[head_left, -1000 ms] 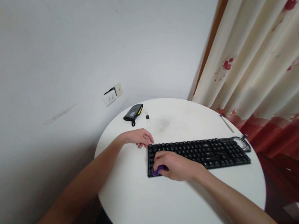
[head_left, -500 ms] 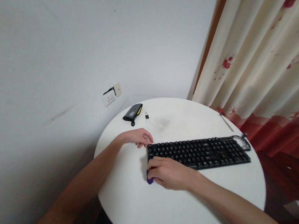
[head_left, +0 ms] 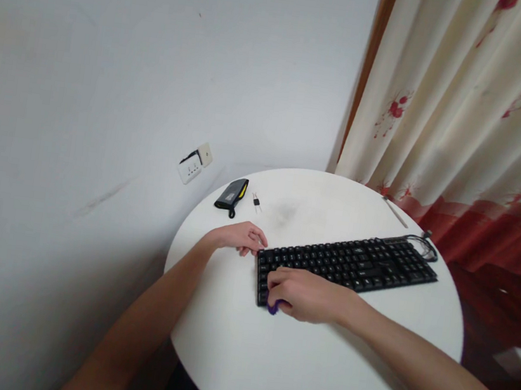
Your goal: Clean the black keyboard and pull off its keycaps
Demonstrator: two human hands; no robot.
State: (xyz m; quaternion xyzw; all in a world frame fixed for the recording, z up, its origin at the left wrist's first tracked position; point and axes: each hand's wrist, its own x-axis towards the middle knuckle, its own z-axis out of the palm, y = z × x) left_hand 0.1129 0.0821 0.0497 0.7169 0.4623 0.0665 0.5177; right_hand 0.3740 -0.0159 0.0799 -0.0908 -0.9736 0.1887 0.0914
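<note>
A black keyboard [head_left: 348, 261] lies slantwise on the round white table [head_left: 239, 358]. My right hand [head_left: 307, 295] is over its front left part, fingers curled round a small, soft-looking purple cloth [head_left: 273, 308]. Most of the cloth is hidden under the fingers; the bit that shows rests by the keyboard's front left edge. At the back left corner of the keyboard, my left hand [head_left: 243, 237] rests on the table. Its fingers are loosely bent and somewhat apart, with fingertips against that corner and nothing seen held in them.
A grey pouch with a yellow edge [head_left: 231, 195] lies at the back left. Beside it is a small black piece with wire prongs [head_left: 256, 202]. A thin stick-like tool [head_left: 396, 211] lies at the back right, near the coiled cable [head_left: 424, 247]. Wall and curtain [head_left: 419, 113] border the table.
My right hand has slid a little right and away from me with the purple cloth, uncovering the keyboard's front left corner. My left hand stays in place.
</note>
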